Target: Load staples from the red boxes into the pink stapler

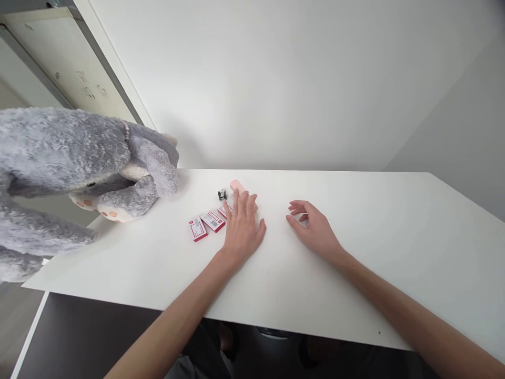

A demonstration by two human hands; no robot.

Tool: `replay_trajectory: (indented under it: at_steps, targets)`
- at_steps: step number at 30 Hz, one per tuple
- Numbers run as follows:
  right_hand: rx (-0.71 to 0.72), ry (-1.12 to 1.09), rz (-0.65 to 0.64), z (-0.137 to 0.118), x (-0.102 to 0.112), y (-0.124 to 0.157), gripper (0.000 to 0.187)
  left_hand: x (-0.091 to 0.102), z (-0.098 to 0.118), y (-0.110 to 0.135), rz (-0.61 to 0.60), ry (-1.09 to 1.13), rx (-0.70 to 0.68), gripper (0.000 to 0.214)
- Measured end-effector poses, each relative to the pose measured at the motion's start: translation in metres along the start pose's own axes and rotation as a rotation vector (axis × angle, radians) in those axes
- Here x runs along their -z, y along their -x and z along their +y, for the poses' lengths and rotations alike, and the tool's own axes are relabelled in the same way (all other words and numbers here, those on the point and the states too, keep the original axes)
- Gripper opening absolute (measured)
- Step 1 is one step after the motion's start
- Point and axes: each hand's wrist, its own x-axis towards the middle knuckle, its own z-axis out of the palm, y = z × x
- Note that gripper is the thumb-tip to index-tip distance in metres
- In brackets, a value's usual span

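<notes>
My left hand [241, 226] is spread palm down over the table, its fingers lying across a pink elongated object [238, 185], possibly a stapler, whose far end shows past the fingertips. Whether the hand touches it I cannot tell. Close to the index finger sits a small black item [222, 195] with a silvery part. Three small white-and-red boxes lie left of the hand: an outer box [198, 229], a middle box [213, 221] and a third box [223, 211] partly hidden by the fingers. Over on the right, my right hand [311, 226] holds nothing, with loosely curved fingers and the thumb apart.
A large grey plush toy [63, 142] leans onto the left end of the white table [355, 295]. Behind the table stands a plain white wall [295, 84]. A pale cabinet [79, 68] is at upper left. The table's front edge runs beneath both forearms.
</notes>
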Motion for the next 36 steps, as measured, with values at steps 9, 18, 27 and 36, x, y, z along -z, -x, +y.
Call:
replay_trajectory:
  at_steps: [9, 18, 27, 36]
  targets:
    - [0.004, 0.01, -0.011, -0.002, 0.001, 0.001, 0.03, 0.005, 0.002, 0.0, 0.09, 0.041, -0.131, 0.049]
    - [0.076, 0.044, -0.045, -0.004, 0.001, -0.001, 0.021, 0.01, 0.012, 0.004, -0.109, 0.21, -0.448, 0.032]
    - [0.104, 0.06, -0.059, -0.001, 0.001, 0.001, 0.019, 0.017, 0.018, 0.01, -0.456, 0.147, -0.478, 0.024]
    - [0.111, 0.065, -0.065, -0.001, 0.001, 0.002, 0.02, 0.017, 0.018, 0.008, -0.507, 0.144, -0.465, 0.021]
